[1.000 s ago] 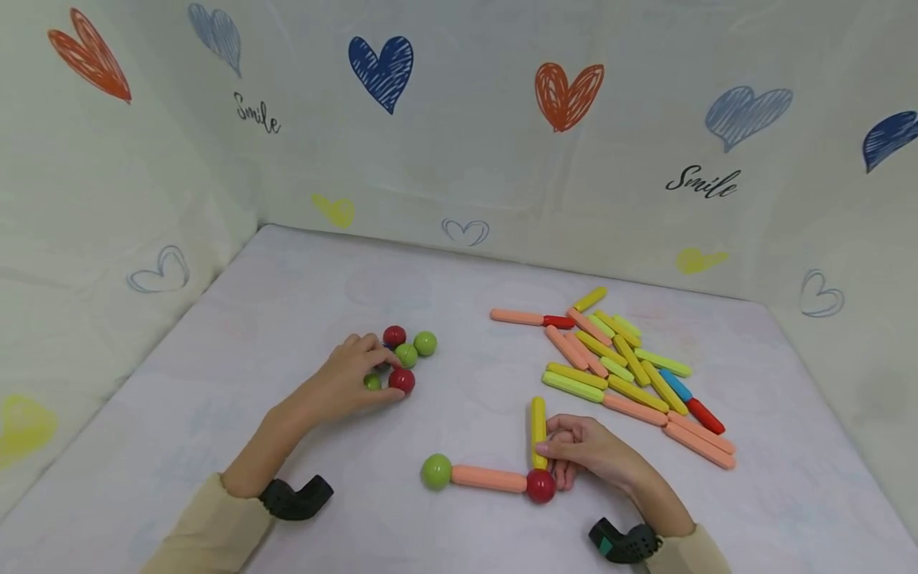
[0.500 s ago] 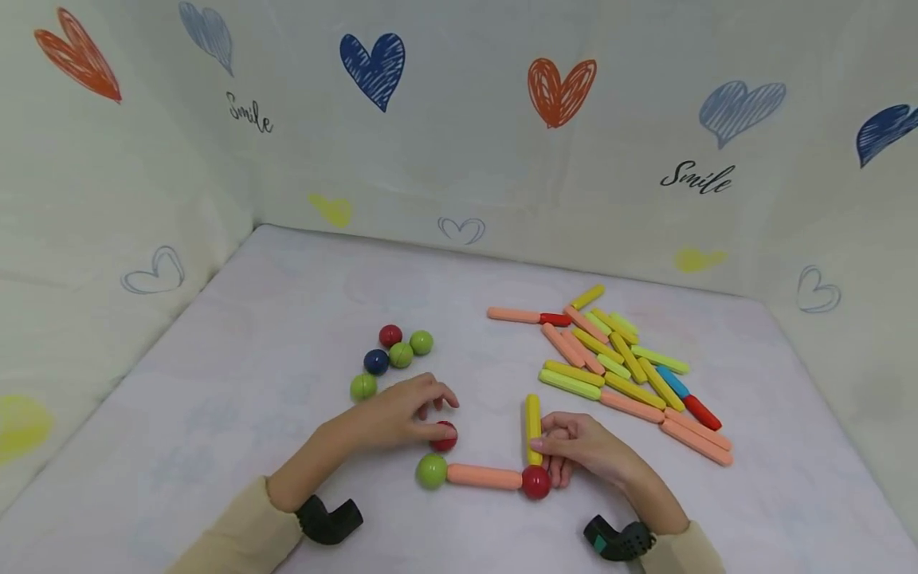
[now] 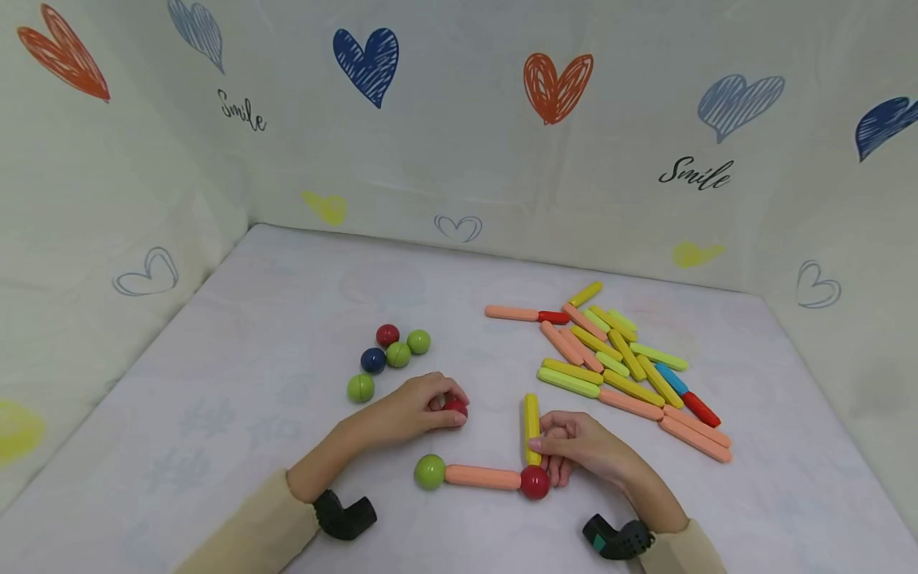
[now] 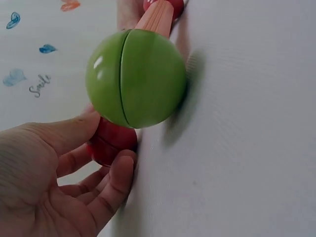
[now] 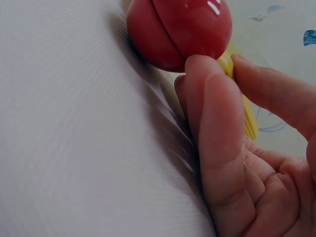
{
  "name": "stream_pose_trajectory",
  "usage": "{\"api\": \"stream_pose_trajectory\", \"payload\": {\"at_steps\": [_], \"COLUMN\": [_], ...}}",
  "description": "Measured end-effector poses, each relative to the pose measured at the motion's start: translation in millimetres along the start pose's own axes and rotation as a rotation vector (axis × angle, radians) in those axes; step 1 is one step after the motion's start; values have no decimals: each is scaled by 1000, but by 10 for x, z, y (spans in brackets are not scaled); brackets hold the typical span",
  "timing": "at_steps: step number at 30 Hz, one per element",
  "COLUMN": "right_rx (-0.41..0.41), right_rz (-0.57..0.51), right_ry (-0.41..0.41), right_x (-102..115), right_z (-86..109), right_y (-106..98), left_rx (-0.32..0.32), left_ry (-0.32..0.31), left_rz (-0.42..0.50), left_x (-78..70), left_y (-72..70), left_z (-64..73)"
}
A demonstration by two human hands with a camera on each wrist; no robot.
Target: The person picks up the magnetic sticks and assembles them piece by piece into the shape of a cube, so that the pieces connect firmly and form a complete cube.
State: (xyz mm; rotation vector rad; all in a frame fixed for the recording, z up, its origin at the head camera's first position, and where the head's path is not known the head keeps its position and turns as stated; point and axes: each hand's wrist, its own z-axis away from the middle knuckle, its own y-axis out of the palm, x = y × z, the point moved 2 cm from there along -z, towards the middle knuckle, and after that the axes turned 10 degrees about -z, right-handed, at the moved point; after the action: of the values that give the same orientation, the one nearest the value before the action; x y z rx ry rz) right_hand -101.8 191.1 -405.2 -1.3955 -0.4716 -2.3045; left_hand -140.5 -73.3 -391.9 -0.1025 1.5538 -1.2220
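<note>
On the table a green ball (image 3: 430, 472), a salmon stick (image 3: 483, 477) and a red ball (image 3: 535, 482) are joined in a line. From that red ball a yellow stick (image 3: 531, 428) points toward the back wall. My right hand (image 3: 590, 450) pinches this yellow stick near its ball end, thumb and fingers on either side. Beyond the green ball, my left hand (image 3: 412, 410) holds a second red ball (image 3: 455, 408) between thumb and fingers. In the left wrist view the joined green ball (image 4: 138, 79) partly hides the held red ball (image 4: 113, 142).
Loose balls lie at the left: a red (image 3: 388, 335), a dark blue (image 3: 373, 360) and several green ones (image 3: 361, 387). A pile of yellow, salmon, lime, red and blue sticks (image 3: 624, 387) spreads over the right. A heart-printed cloth wall (image 3: 459, 143) stands behind the table.
My left hand has carried a red ball from the loose balls rightward, first near the green ball, then up toward the yellow stick. My right hand keeps its grip; the view has shifted slightly.
</note>
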Motion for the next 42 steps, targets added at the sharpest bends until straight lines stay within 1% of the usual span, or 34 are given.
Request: {"api": "stream_pose_trajectory", "payload": {"at_steps": [2, 6, 10, 13, 16, 20, 23, 26, 28, 32, 34, 36, 38, 40, 42], "right_rx": [-6, -15, -18, -19, -24, -26, -25, -25, -25, -27, -29, -31, -31, -30, -27], "right_rz": [4, 14, 22, 25, 30, 35, 34, 34, 34, 36, 34, 36, 37, 40, 37], "right_ry": [4, 13, 21, 24, 23, 19, 12, 5, 4, 7, 11, 13, 16, 21, 31], "right_x": [2, 1, 5, 9, 12, 11, 11, 11, 11, 13, 15, 16, 18, 20, 21], "right_z": [-3, -11, -16, -17, -16, -18, -20, -21, -21, -13, -4, 7, 17, 24, 30], "right_y": [0, 3, 12, 17, 18, 20, 21, 20, 20, 22, 24, 26, 30, 37, 44], "left_rx": [-6, -7, 8, 34, 65, 110, 141, 160, 165, 168, 174, 190, 214, 246, 266], "left_ry": [-8, -30, -59, -83, -102, -109, -79, -44, -34, -51, -54, -35, -1, 34, 60], "left_rz": [21, 69, 150, 206, 250, 278, 257, 235, 226, 228, 223, 214, 186, 154, 115], "left_x": [-12, -51, -92, -124, -142, -136, -147, -175, -188, -186, -183, -179, -181, -191, -196], "left_y": [11, 45, 86, 106, 111, 103, 91, 80, 79, 85, 87, 87, 88, 91, 104], "left_z": [-115, -389, -627, -734, -775, -764, -747, -746, -750, -742, -713, -659, -559, -413, -238]}}
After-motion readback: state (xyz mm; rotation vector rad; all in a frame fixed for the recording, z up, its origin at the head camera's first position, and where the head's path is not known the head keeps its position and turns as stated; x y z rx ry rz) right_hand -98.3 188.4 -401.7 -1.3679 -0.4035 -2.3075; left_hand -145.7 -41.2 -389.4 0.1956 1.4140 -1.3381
